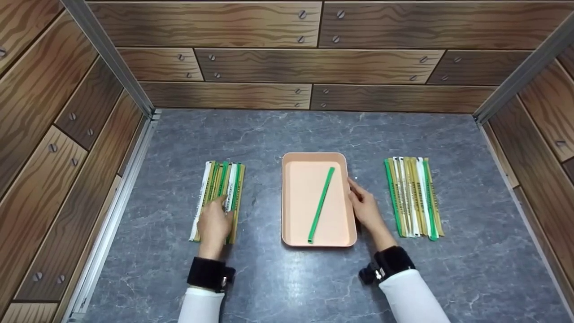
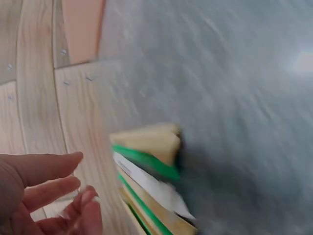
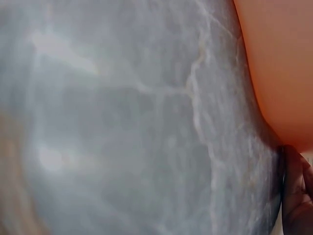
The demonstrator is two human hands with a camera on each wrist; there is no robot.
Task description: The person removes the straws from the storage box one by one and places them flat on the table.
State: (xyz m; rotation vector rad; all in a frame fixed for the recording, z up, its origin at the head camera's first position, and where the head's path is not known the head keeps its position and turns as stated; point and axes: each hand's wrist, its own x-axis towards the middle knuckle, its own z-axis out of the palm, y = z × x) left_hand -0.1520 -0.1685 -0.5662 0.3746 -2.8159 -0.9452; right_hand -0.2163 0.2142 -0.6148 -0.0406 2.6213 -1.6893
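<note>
In the head view my left hand [image 1: 215, 222] is over a side-by-side row of slim stick packets [image 1: 237, 179] in white, green and gold, covering part of it. The left wrist view shows its thumb and bent fingers [image 2: 46, 169] apart with nothing between them, beside the packets' ends [image 2: 146, 147]. My right hand [image 1: 365, 208] rests against the right outer wall of a shallow peach tray [image 1: 291, 202]; its fingertips meet that wall in the right wrist view, where most of the hand is out of frame. One green stick packet [image 1: 321, 204] lies slanted inside the tray.
Another row of green, gold and white stick packets [image 1: 410, 197] lies right of the tray. The grey marbled tabletop [image 1: 264, 130] is enclosed by wood-patterned panels [image 1: 269, 65] at the back and both sides, with metal frame bars [image 1: 112, 58] at the corners.
</note>
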